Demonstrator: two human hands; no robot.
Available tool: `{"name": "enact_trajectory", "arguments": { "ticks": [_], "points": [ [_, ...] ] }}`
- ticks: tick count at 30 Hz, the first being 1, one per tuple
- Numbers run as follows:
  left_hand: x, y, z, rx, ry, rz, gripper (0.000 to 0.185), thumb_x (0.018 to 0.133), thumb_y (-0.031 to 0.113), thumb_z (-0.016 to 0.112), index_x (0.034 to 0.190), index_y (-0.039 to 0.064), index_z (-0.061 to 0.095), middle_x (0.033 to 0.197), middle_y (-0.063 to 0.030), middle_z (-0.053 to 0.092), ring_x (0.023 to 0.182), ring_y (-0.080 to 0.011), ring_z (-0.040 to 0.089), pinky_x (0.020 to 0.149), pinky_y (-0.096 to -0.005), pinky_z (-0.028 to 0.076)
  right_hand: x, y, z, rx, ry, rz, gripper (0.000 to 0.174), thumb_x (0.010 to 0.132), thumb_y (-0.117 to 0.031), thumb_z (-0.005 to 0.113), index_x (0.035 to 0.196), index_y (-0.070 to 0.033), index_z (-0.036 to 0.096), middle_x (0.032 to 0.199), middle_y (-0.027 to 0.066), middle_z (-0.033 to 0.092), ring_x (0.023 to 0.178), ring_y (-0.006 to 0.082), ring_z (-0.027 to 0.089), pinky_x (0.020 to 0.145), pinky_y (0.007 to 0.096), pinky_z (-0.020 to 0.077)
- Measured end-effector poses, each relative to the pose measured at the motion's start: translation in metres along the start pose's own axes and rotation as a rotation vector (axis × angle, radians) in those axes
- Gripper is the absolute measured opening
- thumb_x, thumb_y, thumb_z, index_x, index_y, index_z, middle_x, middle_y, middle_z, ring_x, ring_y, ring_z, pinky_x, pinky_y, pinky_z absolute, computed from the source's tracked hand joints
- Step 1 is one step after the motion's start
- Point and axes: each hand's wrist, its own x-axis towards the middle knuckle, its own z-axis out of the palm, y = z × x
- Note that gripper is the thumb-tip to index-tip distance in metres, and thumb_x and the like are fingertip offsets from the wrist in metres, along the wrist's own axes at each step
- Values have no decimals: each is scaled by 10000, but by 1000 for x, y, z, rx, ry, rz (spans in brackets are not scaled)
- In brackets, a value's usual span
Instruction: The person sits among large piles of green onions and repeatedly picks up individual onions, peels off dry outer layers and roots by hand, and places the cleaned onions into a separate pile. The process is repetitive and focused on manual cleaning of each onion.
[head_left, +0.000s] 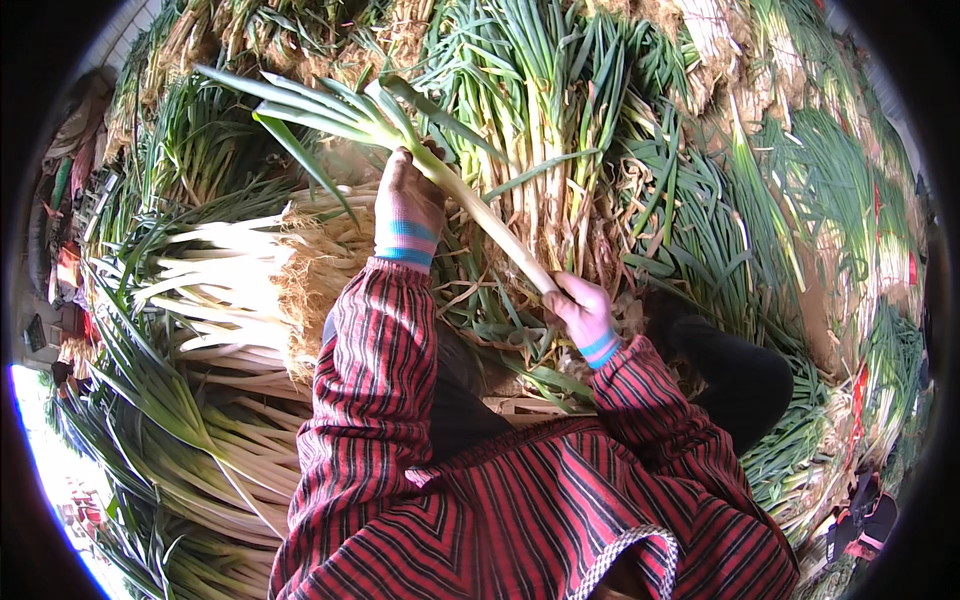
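One long green onion (499, 225) slants across the middle, its leafy top at the upper left and its root end at the lower right. My left hand (412, 180), in a dirty pink and blue cuffed glove, is closed around the stalk just below the green leaves. At the pale lower end, my right hand (583, 304), in a like glove, grips the stalk; the roots are hidden by the fingers. Behind the stalk stands a heap of untrimmed green onions (551, 172) with dry brown outer leaves.
Cleaned white-stalked onions (225, 292) are stacked at my left, roots facing me, with more leafy ones (172, 420) below. Loose leaves (517, 330) litter the ground before my lap. Onion bundles (840, 195) lie at the right, and shoes (862, 517) at the lower right.
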Motion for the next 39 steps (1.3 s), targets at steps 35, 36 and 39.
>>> {"name": "enact_trajectory", "arguments": {
  "ticks": [35, 36, 39],
  "points": [
    [-26, -31, 17, -93, -620, -405, 505, 841, 248, 726, 1244, -6, 559, 924, -99, 649, 851, -224, 625, 801, -322, 507, 71, 25, 24, -602, -248, 595, 242, 841, -274, 670, 897, -41, 708, 879, 152, 712, 788, 258, 671, 724, 368, 525],
    [-24, -27, 18, -110, -593, -330, 548, 848, 288, 715, 1270, -12, 534, 926, -110, 640, 840, -233, 624, 796, -322, 509, 66, 38, 19, -694, -205, 534, 275, 830, -292, 680, 917, -33, 704, 897, 171, 708, 825, 295, 671, 764, 393, 521],
    [-20, -13, 17, -143, -631, -221, 559, 918, 314, 653, 1326, -22, 471, 963, -46, 525, 826, -174, 507, 757, -307, 455, 50, 73, -9, -934, -91, 503, 334, 818, -323, 686, 955, -20, 693, 931, 209, 697, 889, 360, 667, 825, 420, 518]
  ]
}}
